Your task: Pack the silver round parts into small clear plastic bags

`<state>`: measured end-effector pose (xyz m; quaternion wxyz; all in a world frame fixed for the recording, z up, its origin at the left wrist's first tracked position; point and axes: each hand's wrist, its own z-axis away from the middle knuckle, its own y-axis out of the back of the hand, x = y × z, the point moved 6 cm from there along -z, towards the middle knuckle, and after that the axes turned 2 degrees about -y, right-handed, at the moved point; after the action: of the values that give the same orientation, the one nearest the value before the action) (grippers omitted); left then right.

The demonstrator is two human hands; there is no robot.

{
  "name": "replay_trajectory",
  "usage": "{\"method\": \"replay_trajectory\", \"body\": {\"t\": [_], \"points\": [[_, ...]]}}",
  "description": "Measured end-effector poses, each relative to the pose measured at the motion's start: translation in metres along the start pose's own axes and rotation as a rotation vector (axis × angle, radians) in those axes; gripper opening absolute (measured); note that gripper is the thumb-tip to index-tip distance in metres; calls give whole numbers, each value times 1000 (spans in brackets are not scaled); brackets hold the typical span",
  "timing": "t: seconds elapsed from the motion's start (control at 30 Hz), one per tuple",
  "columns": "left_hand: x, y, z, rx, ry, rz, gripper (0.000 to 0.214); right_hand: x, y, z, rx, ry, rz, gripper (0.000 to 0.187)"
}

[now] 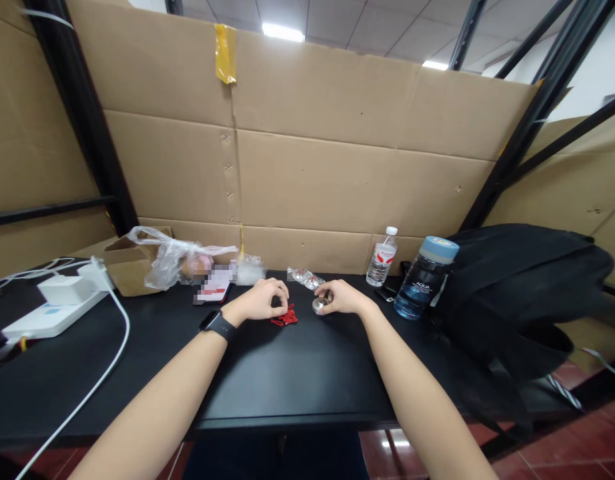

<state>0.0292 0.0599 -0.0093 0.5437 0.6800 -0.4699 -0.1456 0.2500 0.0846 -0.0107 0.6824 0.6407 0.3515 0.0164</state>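
Both my forearms reach across a black table (pixel 287 373). My left hand (pixel 261 300), with a black watch on the wrist, is curled with its fingertips pinched over a small heap of red cord (pixel 285 317); whether it grips a strand I cannot make out. My right hand (pixel 341 297) is curled around a small round silver metal piece (pixel 320 305) resting on the table. A clear plastic packet (pixel 304 277) lies just behind the two hands.
A small water bottle (pixel 381 257), a blue bottle (pixel 423 277) and a black backpack (pixel 517 293) stand at the right. At the left lie a cardboard box (pixel 128 267), a plastic bag (pixel 173 259), a white power strip (pixel 52 313) with cable. Cardboard walls the back.
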Motion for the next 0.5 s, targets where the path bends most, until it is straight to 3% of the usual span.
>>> {"method": "replay_trajectory", "body": {"t": [0.13,0.33,0.5], "points": [[2,-2,-1,-20,-13,6,12,4,-7,-4,-21,44,0,33],[0,1,-3,56,55,-67,35,20,-9,-16,257,51,124,36],[2,-2,-4,44,63,-101,38,38,-19,-23,162,-132,139,44]]}}
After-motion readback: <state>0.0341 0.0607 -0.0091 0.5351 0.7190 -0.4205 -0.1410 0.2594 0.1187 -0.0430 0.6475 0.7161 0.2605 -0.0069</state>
